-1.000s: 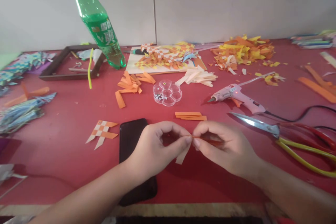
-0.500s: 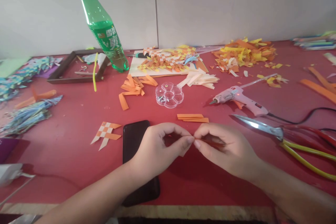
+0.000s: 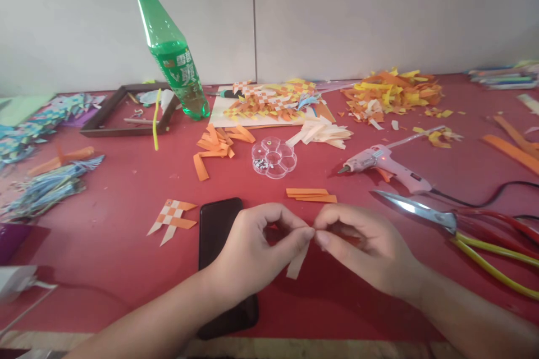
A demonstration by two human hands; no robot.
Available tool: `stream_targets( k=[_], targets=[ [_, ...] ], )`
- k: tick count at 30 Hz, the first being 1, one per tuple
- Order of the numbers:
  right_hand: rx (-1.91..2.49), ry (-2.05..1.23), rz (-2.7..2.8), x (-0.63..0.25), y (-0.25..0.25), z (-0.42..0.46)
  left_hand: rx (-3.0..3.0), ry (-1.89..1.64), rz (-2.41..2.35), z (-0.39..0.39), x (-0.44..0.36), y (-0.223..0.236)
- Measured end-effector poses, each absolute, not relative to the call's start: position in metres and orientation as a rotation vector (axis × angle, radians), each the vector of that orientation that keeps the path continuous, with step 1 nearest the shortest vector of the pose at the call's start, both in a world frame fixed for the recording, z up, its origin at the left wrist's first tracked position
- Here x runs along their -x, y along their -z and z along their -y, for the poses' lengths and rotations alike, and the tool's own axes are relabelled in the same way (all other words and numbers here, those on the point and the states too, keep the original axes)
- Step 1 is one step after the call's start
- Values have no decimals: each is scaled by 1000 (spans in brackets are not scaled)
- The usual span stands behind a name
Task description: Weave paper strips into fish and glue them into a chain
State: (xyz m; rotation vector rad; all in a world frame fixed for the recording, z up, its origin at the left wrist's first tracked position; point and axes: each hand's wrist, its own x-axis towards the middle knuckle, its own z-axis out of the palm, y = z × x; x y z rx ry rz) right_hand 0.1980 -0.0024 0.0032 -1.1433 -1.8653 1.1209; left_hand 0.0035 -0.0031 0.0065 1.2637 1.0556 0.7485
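Observation:
Fingertips of my left hand (image 3: 263,249) and my right hand (image 3: 366,247) meet above the red table, pinching paper strips. A pale paper strip (image 3: 298,265) hangs down from the left fingertips. Some orange paper shows dimly behind my right fingers, mostly hidden by them. Folded orange strips (image 3: 309,194) lie just beyond the hands. Beneath my left wrist is a black phone (image 3: 219,230). Left of the phone rests a woven orange-and-white paper fish (image 3: 172,216).
Scissors (image 3: 438,219) with yellow and red handles and a pink glue gun (image 3: 383,165) lie at right. A clear flower-shaped tray (image 3: 273,158) holds small pieces. Farther back are a green bottle (image 3: 179,61), a dark frame (image 3: 101,115) and a heap of paper scraps (image 3: 391,92).
The pale strip now hangs lower and more visibly below my left fingertips. Both hands stay pinched together. The whole view has shifted slightly, with objects appearing a little lower.

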Motion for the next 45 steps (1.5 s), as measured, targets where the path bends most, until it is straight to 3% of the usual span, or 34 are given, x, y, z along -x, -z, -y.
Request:
stream_targets(
  k=[13,27,32,39,45],
  targets=[
    [1201,-1363,1345,-202,6,2,-1179,-853,-989,-1,-5,0],
    [1166,-1435,1392,-203,4,2,-1148,-852,-977,-2,-5,5],
    [1142,-1240,1505,-199,2,4,-1206,-918,-967,-3,-5,4],
    [957,-580,2034,-203,7,9,-1310,-934,-991,-1,-3,5],
    [913,-401,2109,-202,10,6,-1369,-885,-1014,-2,-4,4]
  ],
)
